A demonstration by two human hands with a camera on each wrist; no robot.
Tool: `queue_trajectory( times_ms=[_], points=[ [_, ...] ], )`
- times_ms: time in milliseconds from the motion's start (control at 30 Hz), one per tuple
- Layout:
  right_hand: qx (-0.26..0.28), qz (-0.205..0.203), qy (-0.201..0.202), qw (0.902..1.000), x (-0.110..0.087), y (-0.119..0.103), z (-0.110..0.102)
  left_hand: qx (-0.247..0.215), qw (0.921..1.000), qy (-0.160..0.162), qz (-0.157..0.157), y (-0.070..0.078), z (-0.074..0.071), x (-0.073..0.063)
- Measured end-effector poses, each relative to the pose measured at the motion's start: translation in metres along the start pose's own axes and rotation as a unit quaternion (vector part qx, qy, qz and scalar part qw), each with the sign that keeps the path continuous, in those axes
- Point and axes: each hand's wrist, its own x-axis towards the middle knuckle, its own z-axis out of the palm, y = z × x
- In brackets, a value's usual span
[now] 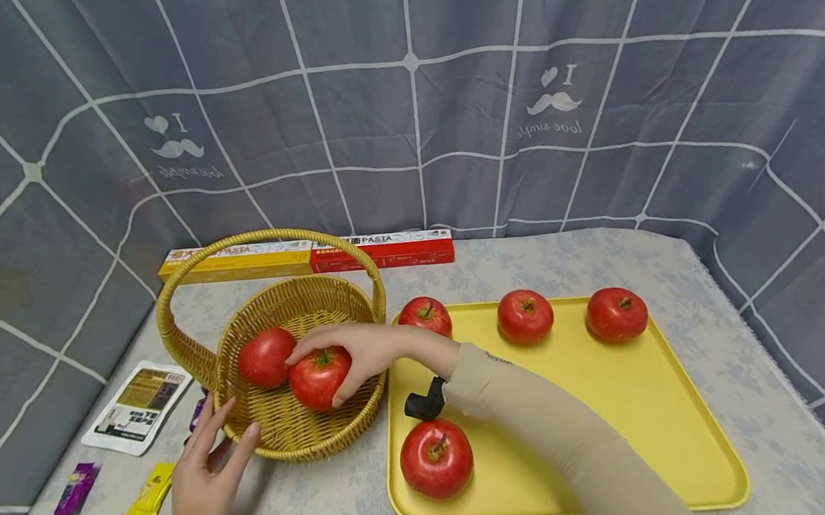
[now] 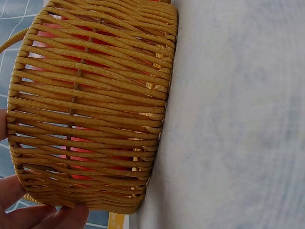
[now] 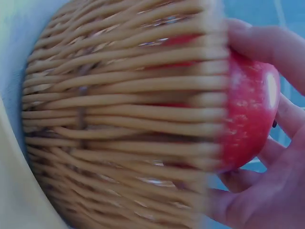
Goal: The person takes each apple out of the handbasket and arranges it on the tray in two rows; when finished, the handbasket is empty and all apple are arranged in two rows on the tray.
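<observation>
A red apple [image 1: 318, 383] is in my right hand [image 1: 365, 353], which grips it from above, inside the woven basket [image 1: 311, 448]. In the right wrist view, fingers hold the apple [image 3: 250, 112] partly above the basket rim; the wickerwork hides its lower part. Another apple [image 1: 267, 358] lies beside it in the basket, on the left. My left hand [image 1: 206, 476] rests against the basket's left front side, its fingertips at the rim. In the left wrist view, red shows through the weave of the basket [image 2: 90, 105].
A yellow tray [image 1: 621, 411] at the right bears several apples, one [image 1: 436, 459] near its front left corner. Two pasta boxes [image 1: 382, 252] lie behind the basket. On the left are a white packet [image 1: 138, 407], a purple wrapper [image 1: 75, 490] and a yellow wrapper [image 1: 152, 491].
</observation>
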Motion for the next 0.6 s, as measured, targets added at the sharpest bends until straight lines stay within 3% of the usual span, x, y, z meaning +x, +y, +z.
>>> queue_trajectory(
  times_ms=[267, 367, 600],
  points=[
    [0.038, -0.069, 0.047, 0.9958, -0.065, -0.018, -0.02, 0.004, 1.0, -0.004, -0.002, 0.002, 0.0, 0.001],
    [0.04, -0.068, 0.055, 0.9953, -0.098, -0.018, -0.025, -0.001, 1.0, -0.003, 0.001, 0.003, 0.001, 0.001],
    [0.017, -0.023, 0.059, 0.9978, -0.171, -0.02, -0.023, -0.012, 0.9999, 0.001, 0.007, 0.001, 0.001, -0.001]
  ],
)
